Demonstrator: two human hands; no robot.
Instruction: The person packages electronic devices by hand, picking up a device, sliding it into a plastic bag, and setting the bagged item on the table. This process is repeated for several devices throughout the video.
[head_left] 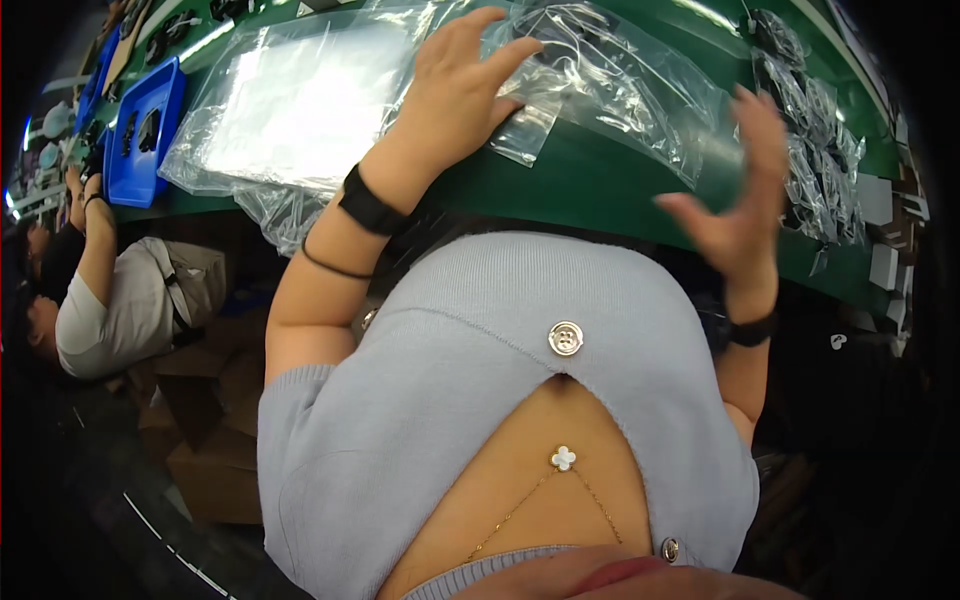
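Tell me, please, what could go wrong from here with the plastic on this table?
Loose plastic droops over the near edge of the table, beside the left arm, which might snag it and drag it down. The right hand, blurred, appears close to the pile of wrapped items; it could knock one out of place.

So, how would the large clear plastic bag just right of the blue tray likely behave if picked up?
The large clear plastic bag would probably be floppy, as crumpled film sags over the edge of the green table. Its glossy glare suggests a slippery surface. The wrinkled film looks likelier to crease than roll.
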